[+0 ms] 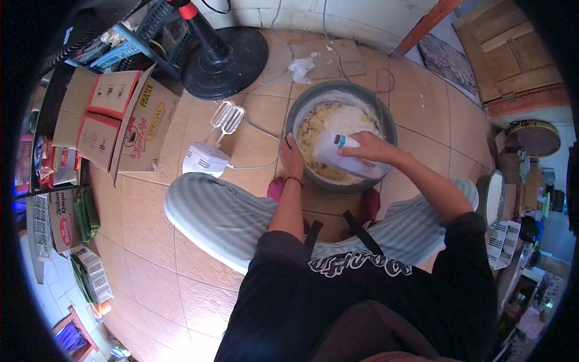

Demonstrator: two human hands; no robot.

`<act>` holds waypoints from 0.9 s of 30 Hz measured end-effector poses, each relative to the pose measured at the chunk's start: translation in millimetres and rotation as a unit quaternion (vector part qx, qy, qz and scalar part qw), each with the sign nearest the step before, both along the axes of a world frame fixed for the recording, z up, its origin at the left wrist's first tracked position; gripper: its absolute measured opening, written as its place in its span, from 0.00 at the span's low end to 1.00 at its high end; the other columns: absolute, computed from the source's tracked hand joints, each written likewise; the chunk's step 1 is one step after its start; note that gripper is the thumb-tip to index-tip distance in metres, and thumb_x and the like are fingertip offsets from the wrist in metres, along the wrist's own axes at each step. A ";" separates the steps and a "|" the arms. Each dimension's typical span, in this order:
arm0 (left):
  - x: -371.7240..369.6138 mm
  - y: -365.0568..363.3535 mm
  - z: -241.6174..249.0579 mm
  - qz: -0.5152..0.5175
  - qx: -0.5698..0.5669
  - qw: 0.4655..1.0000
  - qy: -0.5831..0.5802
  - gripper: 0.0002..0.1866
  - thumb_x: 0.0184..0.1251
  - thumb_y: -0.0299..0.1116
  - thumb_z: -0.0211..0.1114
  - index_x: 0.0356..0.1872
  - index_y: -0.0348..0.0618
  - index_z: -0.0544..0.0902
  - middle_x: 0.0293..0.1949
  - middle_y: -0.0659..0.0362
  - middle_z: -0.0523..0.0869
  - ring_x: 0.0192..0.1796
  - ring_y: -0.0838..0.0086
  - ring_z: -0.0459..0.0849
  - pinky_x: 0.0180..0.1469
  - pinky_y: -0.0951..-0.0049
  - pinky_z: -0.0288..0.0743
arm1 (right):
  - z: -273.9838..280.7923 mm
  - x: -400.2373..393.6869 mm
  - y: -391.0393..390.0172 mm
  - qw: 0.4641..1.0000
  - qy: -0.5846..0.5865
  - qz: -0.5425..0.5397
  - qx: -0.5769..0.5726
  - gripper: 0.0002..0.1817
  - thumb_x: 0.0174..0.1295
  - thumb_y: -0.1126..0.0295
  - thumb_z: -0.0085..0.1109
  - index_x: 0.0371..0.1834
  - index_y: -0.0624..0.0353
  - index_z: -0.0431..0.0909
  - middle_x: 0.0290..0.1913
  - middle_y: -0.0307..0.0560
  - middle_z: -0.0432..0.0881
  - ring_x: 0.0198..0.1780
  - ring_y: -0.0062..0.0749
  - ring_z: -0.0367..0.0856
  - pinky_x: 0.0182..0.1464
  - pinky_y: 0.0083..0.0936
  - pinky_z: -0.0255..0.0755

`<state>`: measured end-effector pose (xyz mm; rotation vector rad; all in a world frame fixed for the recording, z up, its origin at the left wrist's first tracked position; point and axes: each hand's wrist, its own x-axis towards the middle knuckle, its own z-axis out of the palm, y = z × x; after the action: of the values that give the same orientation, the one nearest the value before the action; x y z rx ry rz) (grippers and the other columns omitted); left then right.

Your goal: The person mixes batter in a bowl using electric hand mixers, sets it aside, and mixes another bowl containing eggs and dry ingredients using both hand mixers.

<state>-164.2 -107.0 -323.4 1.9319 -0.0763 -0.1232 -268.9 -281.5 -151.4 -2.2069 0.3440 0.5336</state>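
A large grey-green basin [389,114] stands on the floor between my feet, with white powder and a yellowish, lumpy mixture [310,130] inside. At its left rim, my left hand [292,158] grips the edge, fingers along the side. My right hand [368,149] is closed round the handle of a pale white hand mixer [327,151] with a teal switch, held over the basin; its lower end is hidden by its body. To the left, a second white hand mixer [205,159] rests on the floor, its coated beaters [228,117] pointing up and away.
A black fan base [224,63] stands at the back left, near an open cardboard box [134,123]. Cords run across the tiles. A crumpled plastic bag [301,69] lies behind the basin. At right is another bowl [494,196] of white stuff.
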 end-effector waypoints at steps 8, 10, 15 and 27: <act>28.0 1.9 19.9 0.079 0.011 0.990 -0.112 0.20 0.73 0.43 0.42 0.43 0.33 0.72 0.40 0.42 0.77 0.42 0.50 0.75 0.45 0.56 0.67 | -23.7 22.0 -5.2 0.983 -0.104 -0.103 0.110 0.17 0.58 0.57 0.59 0.37 0.62 0.76 0.21 0.40 0.76 0.15 0.18 0.69 0.20 0.19 0.62; 37.3 3.0 79.1 0.061 -0.102 0.986 -0.116 0.20 0.73 0.43 0.41 0.44 0.34 0.72 0.41 0.46 0.78 0.41 0.56 0.76 0.45 0.59 0.69 | -21.9 28.7 -12.9 0.988 -0.081 -0.110 0.075 0.17 0.58 0.58 0.59 0.38 0.62 0.75 0.21 0.39 0.76 0.15 0.17 0.69 0.19 0.18 0.62; 18.8 10.2 268.2 -0.156 -0.576 0.801 0.053 0.23 0.73 0.49 0.39 0.49 0.38 0.69 0.45 0.50 0.77 0.44 0.66 0.78 0.48 0.62 0.73 | -17.7 37.9 -29.8 0.984 -0.075 -0.156 0.049 0.24 0.54 0.47 0.57 0.39 0.58 0.80 0.25 0.46 0.82 0.26 0.35 0.79 0.36 0.32 0.71; -54.5 87.4 413.3 -0.543 -0.702 0.424 0.179 0.28 0.69 0.52 0.44 0.62 0.45 0.63 0.59 0.56 0.67 0.51 0.60 0.72 0.41 0.44 0.73 | -26.2 27.3 -42.7 0.950 -0.093 -0.255 0.153 0.18 0.58 0.53 0.58 0.38 0.57 0.79 0.22 0.38 0.76 0.16 0.19 0.68 0.19 0.22 0.64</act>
<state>-218.6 -19.7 89.9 -0.1631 -0.8493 -0.9758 -241.6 -324.1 -177.6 -1.7565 0.6576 0.0852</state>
